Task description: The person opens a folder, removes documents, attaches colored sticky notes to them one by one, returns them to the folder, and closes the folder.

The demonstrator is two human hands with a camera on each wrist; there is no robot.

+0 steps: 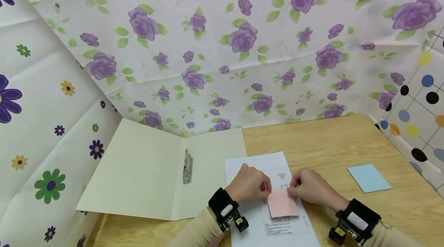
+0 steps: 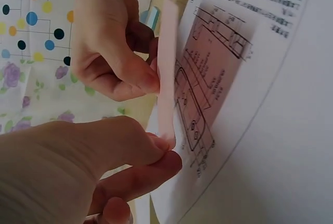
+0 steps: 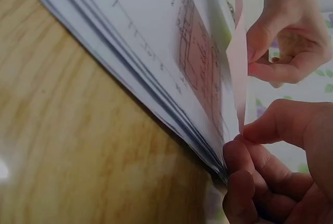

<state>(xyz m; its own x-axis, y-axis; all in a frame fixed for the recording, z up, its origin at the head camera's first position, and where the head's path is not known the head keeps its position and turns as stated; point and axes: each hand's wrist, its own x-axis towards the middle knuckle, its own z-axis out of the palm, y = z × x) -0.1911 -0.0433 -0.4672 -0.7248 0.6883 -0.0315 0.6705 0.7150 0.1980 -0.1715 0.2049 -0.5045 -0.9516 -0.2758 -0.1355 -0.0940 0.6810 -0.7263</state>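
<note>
A pink sticky note [image 1: 282,204] is held over a stack of printed sheets [image 1: 249,216]. My left hand [image 1: 250,183] pinches its upper left corner between thumb and forefinger, and my right hand [image 1: 310,186] pinches the upper right corner. In the left wrist view the note [image 2: 167,67] stands nearly edge-on, raised off the page, with a pinkish shadow over a printed diagram [image 2: 203,83]. The right wrist view shows several layered sheets [image 3: 104,47] under it, the right fingers close to the stack's edge.
Left of the stack lies an open cream lever file folder [image 1: 145,170] with a metal clip [image 1: 187,167] at its spine. A light blue sticky pad [image 1: 369,178] lies on the wooden table [image 1: 333,143] at the right. Patterned sheets [image 1: 208,46] hang behind and at both sides.
</note>
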